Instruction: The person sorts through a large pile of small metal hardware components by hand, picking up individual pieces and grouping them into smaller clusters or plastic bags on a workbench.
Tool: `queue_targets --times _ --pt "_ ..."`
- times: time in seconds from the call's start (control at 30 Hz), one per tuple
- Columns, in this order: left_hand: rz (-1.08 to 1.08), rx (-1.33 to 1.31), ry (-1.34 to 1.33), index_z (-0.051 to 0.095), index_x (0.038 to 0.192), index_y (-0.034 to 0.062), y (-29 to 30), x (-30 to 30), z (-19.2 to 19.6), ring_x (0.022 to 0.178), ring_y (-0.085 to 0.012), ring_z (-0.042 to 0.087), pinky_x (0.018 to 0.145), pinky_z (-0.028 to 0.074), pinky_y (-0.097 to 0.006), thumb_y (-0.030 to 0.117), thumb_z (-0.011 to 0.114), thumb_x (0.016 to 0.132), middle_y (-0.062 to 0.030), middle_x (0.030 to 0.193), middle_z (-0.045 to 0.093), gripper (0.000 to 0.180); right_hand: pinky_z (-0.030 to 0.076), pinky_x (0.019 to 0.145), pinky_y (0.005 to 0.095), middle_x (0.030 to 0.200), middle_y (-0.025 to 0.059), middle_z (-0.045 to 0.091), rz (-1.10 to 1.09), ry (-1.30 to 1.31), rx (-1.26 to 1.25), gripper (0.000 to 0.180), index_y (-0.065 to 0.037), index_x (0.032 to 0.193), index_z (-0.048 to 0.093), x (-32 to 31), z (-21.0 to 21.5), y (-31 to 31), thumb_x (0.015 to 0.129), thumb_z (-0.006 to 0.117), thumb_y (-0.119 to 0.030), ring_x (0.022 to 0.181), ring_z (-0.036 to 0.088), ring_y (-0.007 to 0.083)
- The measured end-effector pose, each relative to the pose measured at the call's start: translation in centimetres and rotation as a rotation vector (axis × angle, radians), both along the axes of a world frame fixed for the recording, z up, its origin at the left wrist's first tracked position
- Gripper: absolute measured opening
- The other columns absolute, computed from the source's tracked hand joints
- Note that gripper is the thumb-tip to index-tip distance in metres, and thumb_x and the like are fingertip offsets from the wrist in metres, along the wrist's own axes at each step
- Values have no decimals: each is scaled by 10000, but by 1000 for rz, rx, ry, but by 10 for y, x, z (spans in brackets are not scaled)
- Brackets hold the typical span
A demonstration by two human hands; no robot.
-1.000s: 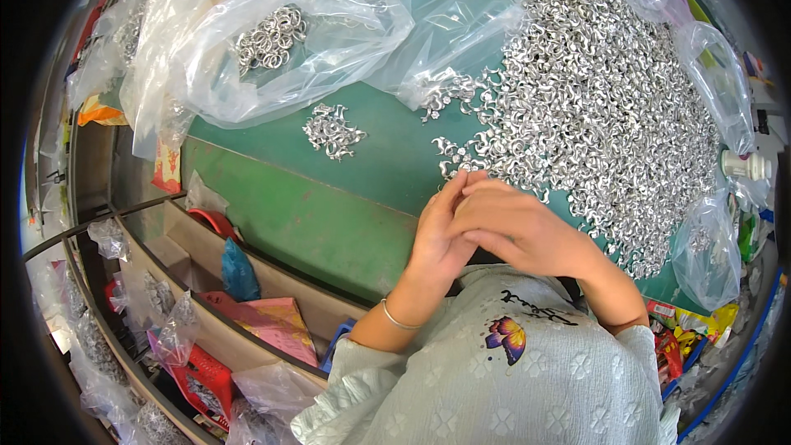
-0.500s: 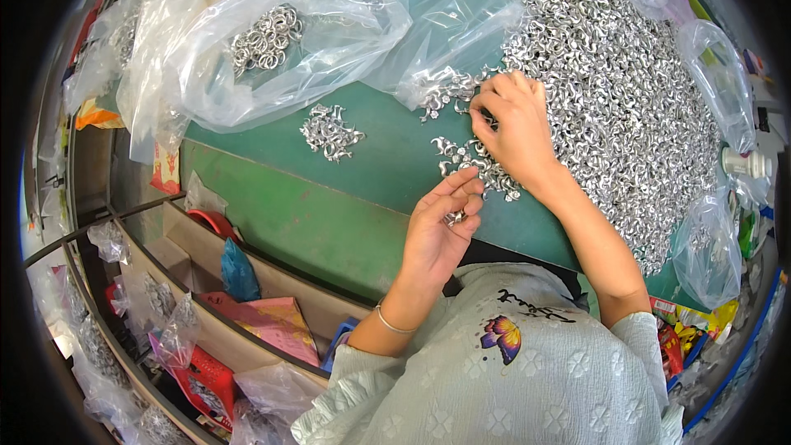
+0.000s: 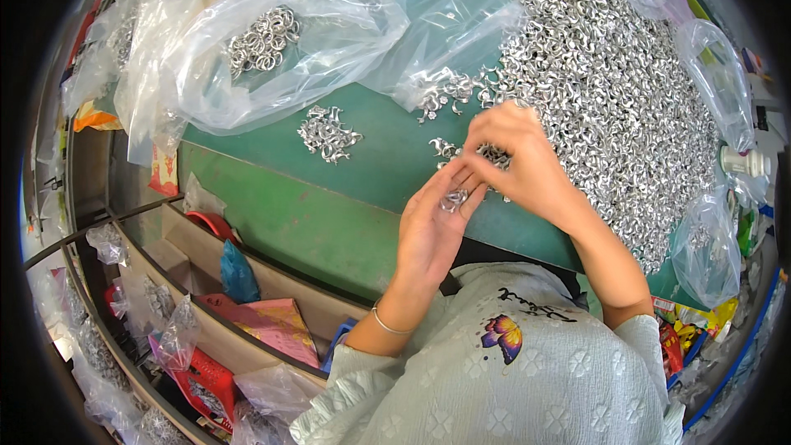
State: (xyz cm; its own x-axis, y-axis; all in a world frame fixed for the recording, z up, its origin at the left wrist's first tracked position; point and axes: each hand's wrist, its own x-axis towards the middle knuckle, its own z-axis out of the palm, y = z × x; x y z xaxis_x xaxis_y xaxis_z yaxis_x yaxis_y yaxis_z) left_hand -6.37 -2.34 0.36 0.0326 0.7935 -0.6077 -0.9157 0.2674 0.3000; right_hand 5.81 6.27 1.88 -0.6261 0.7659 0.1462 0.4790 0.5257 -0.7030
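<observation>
Head view: left hand [image 3: 430,231] at frame centre, palm up, fingers curled round a few small silver pieces [image 3: 452,200]. Right hand [image 3: 517,152] just up and right of it, motion-blurred, thumb side meeting the left fingertips; cannot tell whether it grips anything. Large pile [image 3: 618,107] of curved silver parts fills upper right to right of frame, lying on the green surface [image 3: 387,161]; its near-left edge runs partly behind the right hand. Small heap [image 3: 329,134] of similar parts sits left of centre, well apart from the large pile. Upper left: clear plastic bag [image 3: 354,74], mouth spread wide, silver rings [image 3: 264,39] inside. Another clear bag [image 3: 424,29] lies flat at upper centre. White bottle [image 3: 744,162] at right edge. Lower left: divided compartments with blue bag [image 3: 239,272], pink sheet [image 3: 272,325], red basket [image 3: 206,379]. Bangle [image 3: 384,319] on left wrist. Pale grey top [image 3: 470,371], butterfly print [image 3: 503,338], lower centre.
</observation>
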Motion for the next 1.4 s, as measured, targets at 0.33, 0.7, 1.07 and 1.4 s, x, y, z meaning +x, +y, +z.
queue_targets --times 0.33,0.7,1.07,1.4 --pt "-161 184 -230 492 1137 -47 -11 -6 -20 555 -74 359 474 328 -184 145 448 923 -23 751 475 290 302 990 422 1205 89 483 -13 -302 386 353 -63 1095 534 -5 -40 26 766 626 -149 1223 374 258" --pt "-85 116 -65 537 1087 -90 -17 -15 -27 688 -127 474 620 414 -240 24 470 828 -114 906 574 291 363 864 357 925 50 574 65 -149 148 143 -55 860 605 40 -3 13 731 653 -93 983 517 223" --pt "-92 144 -24 527 1080 -89 -20 -6 -21 766 -147 483 692 431 -271 87 490 854 -102 936 547 289 329 745 345 798 41 544 -129 -93 261 136 -65 761 595 -10 -30 16 692 688 -135 813 472 217" --pt "-53 56 14 521 1103 -47 -13 0 -10 692 -102 495 609 438 -221 177 440 932 -67 873 560 293 400 772 360 833 75 592 -16 32 7 165 -30 844 614 -9 -11 7 725 665 -133 855 510 252"
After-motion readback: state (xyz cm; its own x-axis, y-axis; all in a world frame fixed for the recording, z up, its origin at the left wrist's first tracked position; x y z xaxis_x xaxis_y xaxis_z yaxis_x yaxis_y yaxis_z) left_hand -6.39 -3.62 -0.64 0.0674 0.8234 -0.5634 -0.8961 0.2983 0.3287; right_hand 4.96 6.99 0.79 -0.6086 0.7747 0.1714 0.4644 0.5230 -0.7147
